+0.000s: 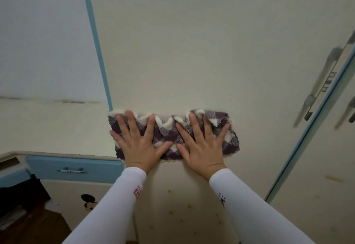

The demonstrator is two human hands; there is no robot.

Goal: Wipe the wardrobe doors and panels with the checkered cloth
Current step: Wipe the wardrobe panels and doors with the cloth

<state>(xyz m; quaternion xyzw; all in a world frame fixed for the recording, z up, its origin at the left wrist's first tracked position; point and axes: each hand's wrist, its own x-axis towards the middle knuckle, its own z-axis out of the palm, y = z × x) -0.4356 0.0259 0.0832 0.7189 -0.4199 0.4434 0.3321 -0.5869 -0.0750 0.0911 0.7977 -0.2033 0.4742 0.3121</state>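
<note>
Both hands, left hand and right hand, pressed flat, fingers spread, on checkered cloth against wardrobe door; nothing gripped; bunched cloth could slip or drop if pressure eased.

**Room corner, L side**

Pale bluish wall upper L, dark smudges along its base. Below: cream surface, then blue drawer w/ small handle. Mickey sticker under it. Dark brown wood bottom L. Soft, even light.

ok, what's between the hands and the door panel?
The cloth, folded; left hand and right hand press flat on it against the panel. Head view.
</note>
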